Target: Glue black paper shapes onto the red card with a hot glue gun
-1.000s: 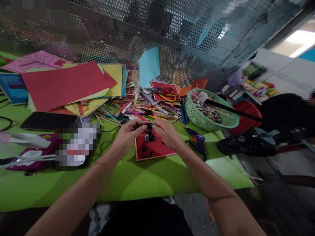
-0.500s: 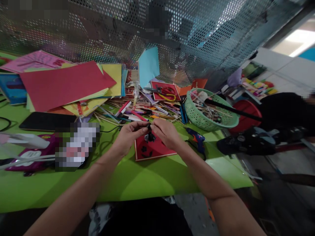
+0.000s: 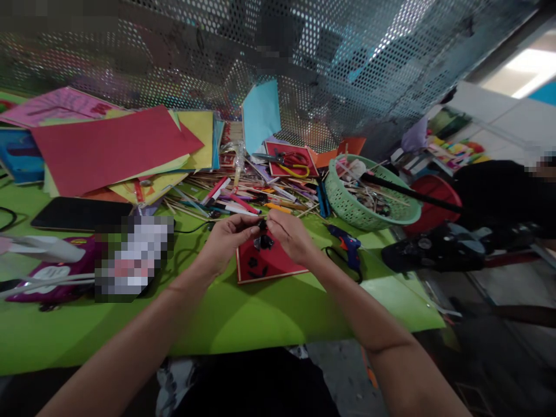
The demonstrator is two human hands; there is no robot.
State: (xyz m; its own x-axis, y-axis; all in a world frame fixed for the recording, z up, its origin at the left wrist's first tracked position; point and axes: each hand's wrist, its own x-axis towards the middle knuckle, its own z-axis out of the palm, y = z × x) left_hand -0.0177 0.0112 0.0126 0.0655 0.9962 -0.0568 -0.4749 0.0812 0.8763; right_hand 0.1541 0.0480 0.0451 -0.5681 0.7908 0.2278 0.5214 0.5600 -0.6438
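Note:
My left hand (image 3: 230, 237) and my right hand (image 3: 290, 234) meet above a red board (image 3: 278, 263) with a pale edge. Between their fingertips is a small black piece (image 3: 262, 225), too small and dark for me to name. The left thumb and fingers pinch it from one side; the right fingers are curled against it from the other. On the board lie black cut-out shapes (image 3: 257, 266), one like a flower and one like leaves. Another dark, shiny piece (image 3: 263, 242) shows just under my fingertips, partly covered.
A blue glue gun (image 3: 347, 246) lies right of the board. Behind are a green basket (image 3: 334, 194), scissors (image 3: 293, 162), markers (image 3: 243, 204) and many thin sticks. Coloured paper (image 3: 117, 147), a black phone (image 3: 82, 214) and a purple packet (image 3: 56, 272) lie on the left.
Both hands stay together over the board, still pinching the small black piece. The view has shifted very slightly; nothing else has visibly moved.

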